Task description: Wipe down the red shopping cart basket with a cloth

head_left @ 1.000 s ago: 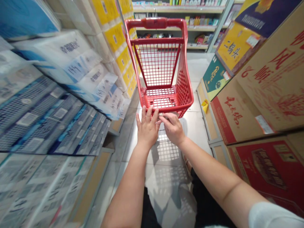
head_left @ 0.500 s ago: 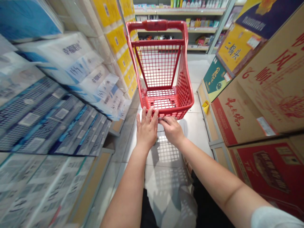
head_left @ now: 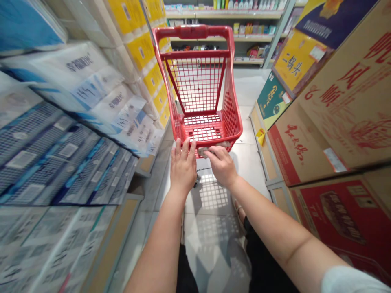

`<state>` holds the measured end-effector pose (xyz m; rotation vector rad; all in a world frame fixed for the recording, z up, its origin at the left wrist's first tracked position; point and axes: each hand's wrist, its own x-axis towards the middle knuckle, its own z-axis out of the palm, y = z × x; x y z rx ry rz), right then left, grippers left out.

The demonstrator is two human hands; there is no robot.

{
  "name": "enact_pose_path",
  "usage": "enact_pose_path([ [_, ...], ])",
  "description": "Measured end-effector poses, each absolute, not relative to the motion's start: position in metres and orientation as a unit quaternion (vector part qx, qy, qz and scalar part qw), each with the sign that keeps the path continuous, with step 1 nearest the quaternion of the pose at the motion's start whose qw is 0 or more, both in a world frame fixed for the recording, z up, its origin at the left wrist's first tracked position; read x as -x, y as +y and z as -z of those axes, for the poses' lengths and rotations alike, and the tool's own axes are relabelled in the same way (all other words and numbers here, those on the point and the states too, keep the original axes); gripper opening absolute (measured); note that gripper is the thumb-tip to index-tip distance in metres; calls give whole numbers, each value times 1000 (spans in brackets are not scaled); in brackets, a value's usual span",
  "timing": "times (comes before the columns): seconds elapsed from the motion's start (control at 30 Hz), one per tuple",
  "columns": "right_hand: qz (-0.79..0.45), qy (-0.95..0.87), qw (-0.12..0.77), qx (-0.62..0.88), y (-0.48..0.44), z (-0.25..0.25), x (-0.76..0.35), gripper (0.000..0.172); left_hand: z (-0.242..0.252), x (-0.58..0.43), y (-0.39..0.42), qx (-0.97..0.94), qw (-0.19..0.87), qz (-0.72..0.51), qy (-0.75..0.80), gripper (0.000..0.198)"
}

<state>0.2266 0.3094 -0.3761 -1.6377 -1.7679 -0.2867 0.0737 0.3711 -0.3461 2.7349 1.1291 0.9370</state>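
Note:
A red plastic shopping basket cart (head_left: pixel 200 143) stands in front of me, its tall handle at the far side and nothing visible inside. Flat against the near rim at the left, my left hand (head_left: pixel 183 169) rests with fingers stretched out. My right hand (head_left: pixel 222 166) is closed on a greyish cloth (head_left: pixel 202 151), pressed to the outside of the basket's near wall just right of my left hand. A bit of the cloth also shows above the right knuckles; the rest is hidden by the fingers.
Packs of tissue paper (head_left: pixel 76 77) are stacked along the left, with yellow-labelled packs (head_left: pixel 143 49) behind. Cardboard cartons (head_left: pixel 311 134) line the right side. Shelves of bottles (head_left: pixel 226 15) stand beyond the cart. My feet are on the tiled floor (head_left: pixel 195 228).
The cloth shows more plainly under and above my right hand. The whole view has shifted slightly, so the cart appears further left. My left hand stays on the rim.

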Motion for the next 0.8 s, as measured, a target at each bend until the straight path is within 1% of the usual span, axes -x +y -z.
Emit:
enact_pose_path([
  [0.07, 85, -695, 306, 644, 310, 380, -227, 29, 346, -74, 371, -881, 18, -303, 363, 51],
  [0.13, 68, -704, 289, 645, 310, 381, -227, 28, 346, -74, 372, -881, 16, -302, 364, 51],
  [0.17, 71, -703, 301, 641, 310, 379, -228, 29, 346, -74, 372, -881, 15, -302, 364, 51],
  [0.3, 126, -668, 399, 615, 306, 361, -232, 31, 346, -73, 372, -882, 14, -301, 363, 50],
  [0.37, 138, -660, 410, 614, 306, 358, -235, 31, 345, -73, 372, -883, 13, -299, 363, 50],
  [0.43, 136, -664, 386, 626, 307, 363, -236, 30, 346, -73, 372, -883, 10, -298, 362, 51],
  [0.53, 112, -685, 319, 645, 310, 378, -235, 28, 346, -73, 373, -883, 2, -298, 362, 51],
  [0.6, 95, -696, 298, 646, 310, 383, -233, 27, 346, -73, 373, -883, -3, -297, 363, 51],
  [0.63, 94, -696, 306, 642, 310, 383, -233, 27, 346, -73, 373, -883, -5, -297, 364, 51],
  [0.77, 127, -668, 394, 618, 307, 368, -235, 31, 346, -72, 374, -884, -6, -295, 363, 52],
  [0.8, 130, -662, 402, 619, 307, 366, -236, 32, 346, -72, 374, -884, -6, -296, 363, 53],
])
